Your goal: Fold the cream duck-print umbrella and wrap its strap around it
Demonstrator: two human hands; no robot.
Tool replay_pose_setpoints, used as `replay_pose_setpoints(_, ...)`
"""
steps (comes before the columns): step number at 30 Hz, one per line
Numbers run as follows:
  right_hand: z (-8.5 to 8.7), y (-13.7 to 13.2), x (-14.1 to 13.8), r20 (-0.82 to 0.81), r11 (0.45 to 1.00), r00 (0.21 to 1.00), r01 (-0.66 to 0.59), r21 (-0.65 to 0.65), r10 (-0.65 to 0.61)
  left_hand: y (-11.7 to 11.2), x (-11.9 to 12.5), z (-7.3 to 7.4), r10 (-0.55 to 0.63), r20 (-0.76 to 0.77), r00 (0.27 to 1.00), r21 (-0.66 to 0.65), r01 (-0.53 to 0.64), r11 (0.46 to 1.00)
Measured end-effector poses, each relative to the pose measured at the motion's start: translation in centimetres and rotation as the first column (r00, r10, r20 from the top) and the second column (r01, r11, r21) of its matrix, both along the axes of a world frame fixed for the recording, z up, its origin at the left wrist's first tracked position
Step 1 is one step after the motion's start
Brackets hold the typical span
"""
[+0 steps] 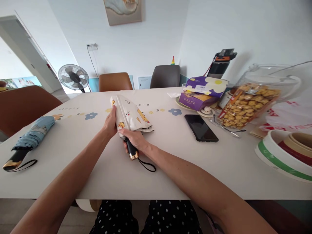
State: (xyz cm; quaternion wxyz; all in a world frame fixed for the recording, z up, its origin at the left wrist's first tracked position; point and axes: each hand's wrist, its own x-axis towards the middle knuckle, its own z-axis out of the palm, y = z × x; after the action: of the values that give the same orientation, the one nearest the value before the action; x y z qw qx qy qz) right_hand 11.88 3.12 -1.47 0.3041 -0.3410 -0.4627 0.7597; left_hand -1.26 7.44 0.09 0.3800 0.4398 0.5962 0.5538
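Observation:
A folding umbrella point(130, 113) with white cloth and small cartoon prints is in both my hands, just above the table. Its cloth is gathered along the shaft, with a loose flap spread to the right. My left hand point(111, 121) is closed around the left side of the cloth. Lower down, my right hand point(136, 142) grips the base of the cloth by the black handle, which has a gold end and a dangling wrist strap. A second umbrella point(34, 133), light blue and folded up, lies at the left with its black and gold handle toward me.
The white table point(97, 175) has a printed flower row. On the right are a black phone point(201, 127), eyeglasses point(227, 127), a purple tissue pack point(195, 99), a snack jar point(248, 104), a bottle point(219, 66) and tape rolls point(285, 156). Chairs and a fan point(73, 77) stand beyond.

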Motion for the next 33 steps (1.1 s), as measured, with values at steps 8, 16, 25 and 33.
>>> replay_pose_setpoints(8, 0.7, 0.9, 0.4, -0.002, 0.991, 0.993, 0.118, -0.055, -0.118, -1.2, 0.8, -0.6, 0.277, -0.119, 0.953, 0.121, -0.263, 0.957)
replay_pose_setpoints(16, 0.2, 0.9, 0.5, 0.118, 0.999, 0.993, 0.025, 0.026, -0.028, -2.1, 1.7, 0.3, -0.111, 0.282, 0.953, 0.024, 0.109, 0.994)
replay_pose_setpoints(25, 0.7, 0.3, 0.6, 0.086, 0.980, 0.976, -0.201, -0.003, 0.201, -1.9, 0.0, 0.1, -0.215, 0.672, 0.708, 0.059, 0.239, 0.969)
replay_pose_setpoints(33, -0.2, 0.7, -0.1, -0.013, 0.994, 0.995, -0.102, 0.039, 0.102, -1.9, 0.1, 0.4, -0.131, 0.713, 0.689, 0.051, 0.135, 0.990)
